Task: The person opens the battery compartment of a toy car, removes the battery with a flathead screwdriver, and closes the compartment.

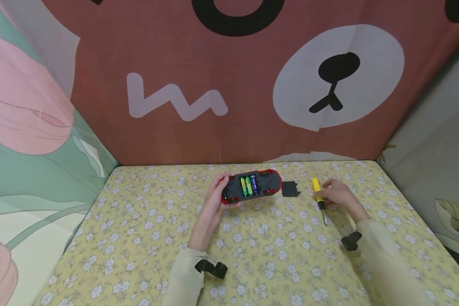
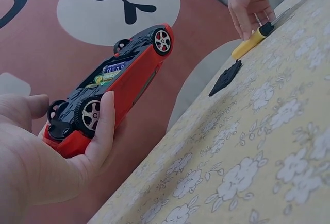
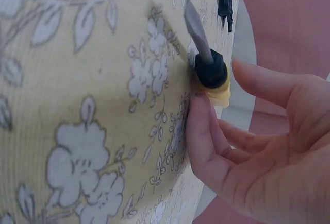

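Observation:
My left hand [image 1: 213,197] grips one end of a red toy car [image 2: 124,87], turned over and raised above the table. The car's black underside faces up, and its battery compartment is uncovered, with green and dark blue batteries [image 1: 248,185] side by side inside. To the right, my right hand [image 1: 337,194] has its thumb and finger about the yellow handle of a flathead screwdriver [image 3: 211,69], low over the tabletop. The metal tip of the screwdriver points toward my body. Between car and screwdriver, a black battery cover [image 1: 290,189] lies on the table.
The table [image 1: 145,238] wears a yellow cloth with white flowers. Behind it hangs a reddish-brown curtain [image 1: 176,140] with a bear face. Patterned fabric [image 1: 34,178] covers the left side, and a grey-green drape [image 1: 436,140] hangs at right. Each wrist carries a black camera mount.

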{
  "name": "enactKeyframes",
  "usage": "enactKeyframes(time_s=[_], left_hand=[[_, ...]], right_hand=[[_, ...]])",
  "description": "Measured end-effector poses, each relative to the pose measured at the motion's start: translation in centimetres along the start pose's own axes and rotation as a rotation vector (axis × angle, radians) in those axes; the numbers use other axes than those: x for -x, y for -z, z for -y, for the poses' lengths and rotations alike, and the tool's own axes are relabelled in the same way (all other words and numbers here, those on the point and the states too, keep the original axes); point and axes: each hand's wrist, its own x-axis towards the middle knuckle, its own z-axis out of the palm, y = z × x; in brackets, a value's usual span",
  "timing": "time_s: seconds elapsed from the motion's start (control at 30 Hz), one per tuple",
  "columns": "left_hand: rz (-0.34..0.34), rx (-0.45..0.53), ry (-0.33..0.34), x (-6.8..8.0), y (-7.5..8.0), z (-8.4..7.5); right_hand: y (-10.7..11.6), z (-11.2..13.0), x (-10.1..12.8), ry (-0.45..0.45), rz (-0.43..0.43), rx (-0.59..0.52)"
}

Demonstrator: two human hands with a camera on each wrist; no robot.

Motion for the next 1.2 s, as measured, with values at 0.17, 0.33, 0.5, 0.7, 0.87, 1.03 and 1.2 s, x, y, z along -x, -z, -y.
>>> enactKeyframes(time_s=[0.17,0.33,0.5,0.7,0.87,1.03,1.2], left_hand=[[0.011,0.008,0.002,-0.1,0.0,0.1],[0.016,0.003,0.002,-0.1,0.0,0.2],[0.017,-0.013,-0.006,-0.2,0.0,0.3],[0.011,-0.021,-0.003,-0.2,0.1,0.4],[0.009,-0.018,0.0,-0.2,0.1,0.4],[0.015,-0.016,0.0,-0.3,0.1,0.5],[0.019,-0.02,0.006,-0.3,0.1,0.6]], right_hand=[[-0.2,0.1,-0.1,0.002,0.024,0.015],[-0.2,0.2,0.1,0.005,0.018,0.041],[-0.1,0.2,0.4,0.018,-0.002,0.042],[0.2,1.0,0.7,0.044,-0.065,-0.039],[0.6,2.8,1.6,0.068,-0.179,-0.153],[0.7,4.5,2.5,0.151,-0.293,-0.235],[0.2,6.5,3.2,0.197,-0.362,-0.285]])
